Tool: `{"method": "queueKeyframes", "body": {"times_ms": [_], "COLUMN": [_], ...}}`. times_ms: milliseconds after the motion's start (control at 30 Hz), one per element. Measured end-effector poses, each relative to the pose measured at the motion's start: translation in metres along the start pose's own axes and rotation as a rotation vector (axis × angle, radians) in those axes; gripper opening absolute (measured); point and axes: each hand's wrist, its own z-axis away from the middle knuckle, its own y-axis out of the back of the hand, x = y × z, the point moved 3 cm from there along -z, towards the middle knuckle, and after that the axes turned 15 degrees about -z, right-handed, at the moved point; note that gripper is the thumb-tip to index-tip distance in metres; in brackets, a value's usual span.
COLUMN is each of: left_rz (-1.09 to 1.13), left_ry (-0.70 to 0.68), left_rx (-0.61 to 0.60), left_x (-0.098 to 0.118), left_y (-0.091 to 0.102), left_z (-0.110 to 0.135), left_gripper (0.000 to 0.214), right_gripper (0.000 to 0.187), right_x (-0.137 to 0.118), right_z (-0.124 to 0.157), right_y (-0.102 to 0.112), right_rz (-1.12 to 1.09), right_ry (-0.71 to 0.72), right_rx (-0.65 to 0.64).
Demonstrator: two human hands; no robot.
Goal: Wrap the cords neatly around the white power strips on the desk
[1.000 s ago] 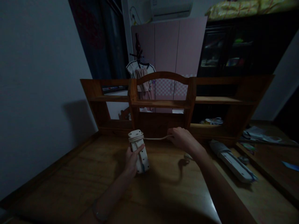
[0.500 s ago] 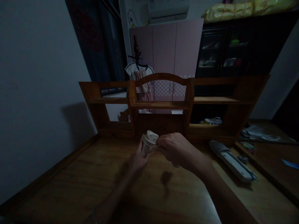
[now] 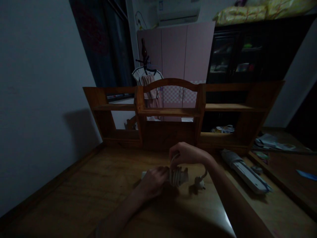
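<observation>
Low over the wooden tabletop, my left hand point(image 3: 154, 180) is closed round a white power strip point(image 3: 143, 175), whose end sticks out to the left of my fingers. Most of the strip is hidden under that hand. A pale cord point(image 3: 176, 177) lies in several loops round its right part. My right hand point(image 3: 186, 153), just above the loops, is closed with a length of this cord pinched in its fingers. From beneath my right wrist the cord's free end runs down to a plug point(image 3: 199, 182), at or just above the table.
On the right lies a second white power strip point(image 3: 250, 175) with a grey cord wrapped at its far end. A wooden shelf unit point(image 3: 170, 112) stands along the back of the tabletop point(image 3: 81, 185). The white wall point(image 3: 44, 99) borders the left side.
My left hand has lowered and turned the power strip from tilted up to lying sideways. My right hand has shifted above the cord loops, and the plug has come into sight at the right.
</observation>
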Motion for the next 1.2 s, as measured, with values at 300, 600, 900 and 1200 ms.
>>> {"method": "queueKeyframes", "body": {"times_ms": [300, 600, 900, 1200], "left_rz": [0.096, 0.112, 0.07, 0.186], "left_ry": [0.114, 0.161, 0.133, 0.277], "left_rx": [0.214, 0.49, 0.462, 0.455], "left_x": [0.003, 0.013, 0.012, 0.008], "left_y": [0.006, 0.023, 0.022, 0.017], "left_z": [0.005, 0.011, 0.01, 0.015], "left_gripper": [0.052, 0.053, 0.065, 0.065], "right_gripper": [0.033, 0.03, 0.035, 0.036], "right_x": [0.016, 0.019, 0.022, 0.035], "right_z": [0.0, -0.008, -0.008, -0.001], "right_y": [0.011, 0.004, 0.006, 0.016], "right_rz": [-0.341, -0.441, -0.451, -0.319], "right_ry": [0.038, 0.042, 0.01, 0.019], "right_rx": [-0.1, -0.236, -0.202, -0.121]}}
